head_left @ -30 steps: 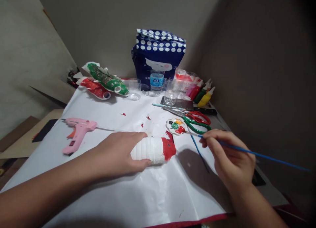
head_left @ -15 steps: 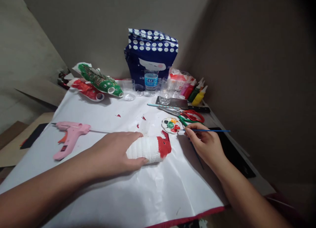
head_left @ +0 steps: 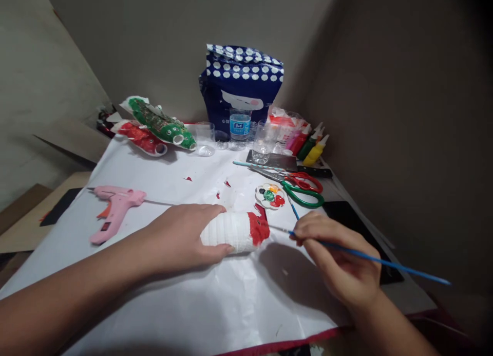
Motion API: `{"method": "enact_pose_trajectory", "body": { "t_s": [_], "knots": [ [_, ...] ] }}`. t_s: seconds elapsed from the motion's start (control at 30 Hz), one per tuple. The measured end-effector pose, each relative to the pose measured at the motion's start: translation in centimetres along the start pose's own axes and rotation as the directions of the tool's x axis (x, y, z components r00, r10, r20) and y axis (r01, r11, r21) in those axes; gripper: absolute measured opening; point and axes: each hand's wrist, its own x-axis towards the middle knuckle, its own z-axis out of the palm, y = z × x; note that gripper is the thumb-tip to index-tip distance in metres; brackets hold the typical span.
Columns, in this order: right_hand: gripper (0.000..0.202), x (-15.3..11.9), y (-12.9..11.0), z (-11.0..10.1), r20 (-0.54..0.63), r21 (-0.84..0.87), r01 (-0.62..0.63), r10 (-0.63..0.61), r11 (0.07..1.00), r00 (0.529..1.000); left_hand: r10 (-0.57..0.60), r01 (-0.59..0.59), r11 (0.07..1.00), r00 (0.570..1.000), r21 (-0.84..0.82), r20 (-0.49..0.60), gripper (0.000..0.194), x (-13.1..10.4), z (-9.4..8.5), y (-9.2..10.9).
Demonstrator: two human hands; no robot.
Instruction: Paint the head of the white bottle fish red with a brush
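Note:
My left hand point(head_left: 192, 232) is wrapped round a white ribbed cylinder point(head_left: 227, 231) lying on its side, its right end painted red. Between the fingers of my right hand point(head_left: 339, 256) is a thin blue paintbrush point(head_left: 358, 252), its tip at the cylinder's red end. Just beyond that end sits a small flower-shaped palette point(head_left: 260, 201) with dabs of red, green, orange and black paint. A second blue brush point(head_left: 295, 210) lies partly hidden behind my right hand.
A pink glue gun point(head_left: 115, 204) lies at left. Behind are red point(head_left: 140, 137) and green painted fish point(head_left: 162, 124), clear cups point(head_left: 205, 137), a water bottle point(head_left: 239, 127), a blue bag point(head_left: 242, 83) and paint bottles point(head_left: 316, 150). Green-handled scissors point(head_left: 304, 195) and a cleaver point(head_left: 273, 161) lie right.
My right hand has moved from the palette toward me, bringing the brush tip to the cylinder's red end. My left hand keeps its hold. The view has shifted slightly.

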Motion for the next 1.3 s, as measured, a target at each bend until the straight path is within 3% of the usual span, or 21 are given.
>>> {"method": "enact_pose_trajectory", "body": {
  "t_s": [0.1, 0.2, 0.43, 0.53, 0.8, 0.97, 1.13, 1.3],
  "knots": [
    [0.034, 0.3, -1.3, 0.4, 0.144, 0.085, 0.163, -0.173, 0.983, 0.974, 0.005, -0.005, 1.0, 1.0, 0.0, -0.014, 0.078, 0.0, 0.1, -0.1],
    [0.035, 0.6, -1.5, 0.7, 0.16, 0.048, 0.216, -0.221, 0.975, 0.962, 0.015, -0.015, 1.0, 1.0, -0.01, -0.022, 0.075, 0.1, 0.1, -0.1],
    [0.034, 0.3, -1.1, 0.5, 0.253, 0.043, 0.175, -0.18, 0.984, 0.951, 0.042, -0.043, 0.999, 0.999, -0.021, -0.022, 0.067, 0.3, 0.2, -0.1],
    [0.034, 0.1, -1.1, 0.4, 0.245, 0.055, 0.155, -0.164, 0.986, 0.956, 0.059, -0.059, 0.998, 0.998, -0.028, -0.01, 0.062, 0.3, 0.1, -0.1],
    [0.031, 0.5, -1.3, 0.4, 0.256, 0.046, 0.127, -0.135, 0.991, 0.957, 0.03, -0.03, 1.0, 1.0, -0.003, 0.001, 0.07, 0.2, 0.1, 0.1],
    [0.03, 0.5, -1.4, 0.5, 0.193, 0.021, 0.128, -0.13, 0.992, 0.973, 0.027, -0.027, 1.0, 1.0, 0.0, -0.007, 0.072, 0.2, 0.1, 0.1],
    [0.026, 0.3, -1.3, 0.4, 0.259, 0.062, 0.103, -0.116, 0.993, 0.959, 0.047, -0.047, 0.999, 0.999, 0.009, -0.009, 0.069, 0.4, 0.1, 0.2],
    [0.027, 0.5, -1.3, 0.4, 0.226, 0.045, 0.115, -0.123, 0.992, 0.966, 0.036, -0.036, 0.999, 0.999, 0.024, -0.004, 0.07, 0.3, 0.0, 0.2]
  ]
}}
